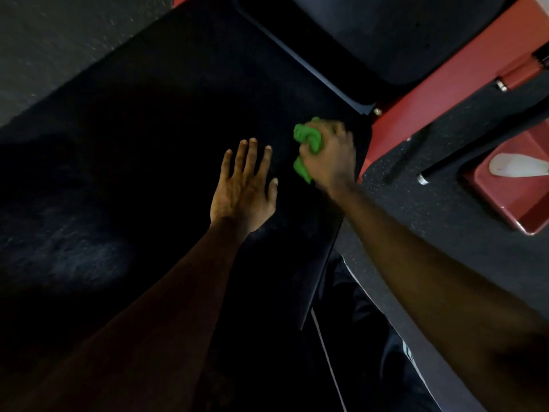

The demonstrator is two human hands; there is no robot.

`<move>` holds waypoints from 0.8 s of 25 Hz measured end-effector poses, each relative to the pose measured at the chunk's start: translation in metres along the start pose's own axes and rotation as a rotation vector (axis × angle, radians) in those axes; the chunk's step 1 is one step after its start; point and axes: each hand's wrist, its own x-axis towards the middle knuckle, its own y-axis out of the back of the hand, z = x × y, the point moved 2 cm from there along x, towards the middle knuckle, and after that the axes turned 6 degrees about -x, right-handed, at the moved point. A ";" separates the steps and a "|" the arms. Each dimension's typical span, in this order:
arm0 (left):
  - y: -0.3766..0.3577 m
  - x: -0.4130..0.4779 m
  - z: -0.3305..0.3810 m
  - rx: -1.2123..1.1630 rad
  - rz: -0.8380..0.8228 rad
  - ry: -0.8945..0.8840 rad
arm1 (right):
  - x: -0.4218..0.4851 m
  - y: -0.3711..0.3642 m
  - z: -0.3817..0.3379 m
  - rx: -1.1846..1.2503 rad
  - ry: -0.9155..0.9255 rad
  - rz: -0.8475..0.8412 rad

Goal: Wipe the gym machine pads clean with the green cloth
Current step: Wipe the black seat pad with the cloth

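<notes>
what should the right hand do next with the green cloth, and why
Probably draw the green cloth back along the black pad toward the near end. The right hand grips the cloth bunched at the pad's far right corner, beside the red frame, so most of the surface lies nearer and left. The left hand rests flat on the pad, fingers straight.

2 hands (pixel 243 191) (pixel 331 157), 1 green cloth (pixel 307 139), 2 pads (pixel 148 138) (pixel 386 34).

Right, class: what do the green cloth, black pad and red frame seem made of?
The green cloth: soft fabric, bunched in folds. The black pad: probably vinyl upholstery, dull sheen, seamed edge. The red frame: likely painted metal, smooth, bolted.
</notes>
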 end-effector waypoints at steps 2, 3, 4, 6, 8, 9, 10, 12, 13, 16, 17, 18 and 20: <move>0.000 -0.001 -0.001 -0.008 -0.006 0.003 | 0.034 -0.003 -0.015 -0.010 -0.150 0.012; 0.000 -0.001 -0.001 -0.010 -0.006 0.004 | 0.040 -0.002 -0.024 -0.008 -0.178 0.009; 0.000 -0.001 -0.001 -0.012 -0.007 0.005 | 0.038 -0.002 -0.029 -0.001 -0.160 -0.016; 0.001 -0.001 0.000 -0.019 -0.012 0.001 | 0.011 0.001 -0.029 0.028 -0.018 -0.092; 0.003 -0.001 0.000 -0.026 -0.005 -0.003 | -0.034 0.004 -0.019 0.045 0.124 -0.117; 0.004 -0.002 -0.001 -0.027 0.003 0.001 | -0.054 0.006 -0.012 0.053 0.177 -0.122; 0.004 -0.002 -0.001 -0.027 0.005 0.003 | -0.065 0.006 -0.004 0.051 0.217 -0.123; 0.005 -0.002 -0.001 -0.017 -0.003 -0.002 | -0.058 0.006 0.005 0.022 0.264 -0.089; 0.005 -0.002 0.000 -0.013 -0.003 -0.007 | -0.042 0.005 0.009 -0.004 0.246 -0.056; 0.002 -0.001 -0.001 -0.013 -0.001 0.000 | 0.024 -0.002 0.017 -0.021 0.027 0.026; 0.000 0.000 -0.002 -0.006 -0.002 0.002 | 0.041 -0.004 0.020 -0.007 -0.049 0.039; -0.001 0.000 -0.002 0.000 -0.003 0.000 | 0.053 -0.003 0.023 0.013 -0.113 0.041; -0.002 -0.001 -0.002 0.006 -0.012 -0.003 | 0.051 -0.001 0.023 0.047 -0.169 0.027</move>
